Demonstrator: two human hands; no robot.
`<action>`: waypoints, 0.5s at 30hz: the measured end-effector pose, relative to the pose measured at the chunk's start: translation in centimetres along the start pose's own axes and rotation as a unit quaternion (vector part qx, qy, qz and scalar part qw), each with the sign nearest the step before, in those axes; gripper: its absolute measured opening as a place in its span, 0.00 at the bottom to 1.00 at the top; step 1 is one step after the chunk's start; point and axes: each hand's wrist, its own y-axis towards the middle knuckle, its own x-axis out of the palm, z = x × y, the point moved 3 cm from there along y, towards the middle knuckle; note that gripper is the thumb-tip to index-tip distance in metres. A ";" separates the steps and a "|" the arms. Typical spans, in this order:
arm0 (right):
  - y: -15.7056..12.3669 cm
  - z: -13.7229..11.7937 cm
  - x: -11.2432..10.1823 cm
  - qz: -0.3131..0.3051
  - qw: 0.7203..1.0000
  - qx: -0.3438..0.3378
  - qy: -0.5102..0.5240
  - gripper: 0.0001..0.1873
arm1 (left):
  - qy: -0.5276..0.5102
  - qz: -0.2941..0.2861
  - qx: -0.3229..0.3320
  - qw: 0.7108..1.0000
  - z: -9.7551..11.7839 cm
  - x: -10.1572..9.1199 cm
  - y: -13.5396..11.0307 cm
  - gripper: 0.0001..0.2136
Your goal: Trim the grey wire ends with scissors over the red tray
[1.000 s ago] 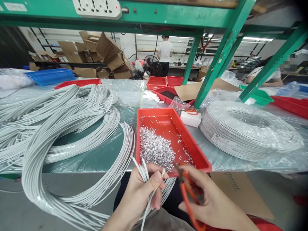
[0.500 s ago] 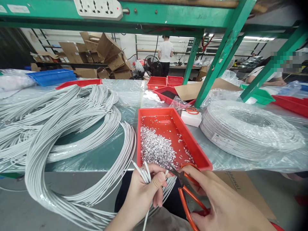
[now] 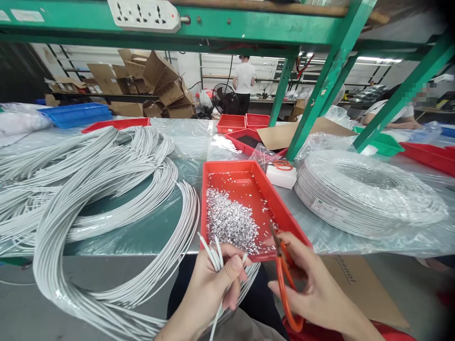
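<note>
At the near edge of the bench, the person's left hand [image 3: 209,289] is clenching a small bunch of white wires [image 3: 215,252]. The thumb is pressing them against the fingers, so the cut ends are fanning up just above the fist, close to the front rim of the red tray [image 3: 205,208]. The right hand [image 3: 316,291] is gripping the orange scissors [image 3: 283,277], with the blades pointing up over the tray's near corner. Whether the blades are parted cannot be told. The scissor tip and the wire ends are sitting near each other but apart.

Judging by the silver offcuts [image 3: 231,221] heaped in the tray, the ends are being trimmed. That is likely going best while the left hand is holding the tips level and close together, leaning them over the tray rather than over the lap. The right hand is probably doing well to be bringing the blades square across the bunch and clear of the left thumb.

Further out, loose wire loops [image 3: 106,189] are sprawling across the bench [image 3: 156,227] on the left and trailing down to the fist, so slack there is worth watching. A wrapped coil [image 3: 366,189] is lying on the right.
</note>
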 end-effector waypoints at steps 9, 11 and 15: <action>2.5 -2.0 2.2 -0.010 0.963 0.045 0.265 0.07 | 0.060 0.020 0.028 0.998 -0.6 -0.2 0.1 0.17; 2.4 -1.7 2.1 -0.007 0.961 0.043 0.273 0.06 | 0.058 0.009 0.028 0.998 -0.6 -0.1 0.1 0.17; 1.9 -0.8 1.9 -0.083 0.952 0.048 0.289 0.10 | 0.017 -0.053 -0.020 0.998 -0.7 0.4 0.1 0.18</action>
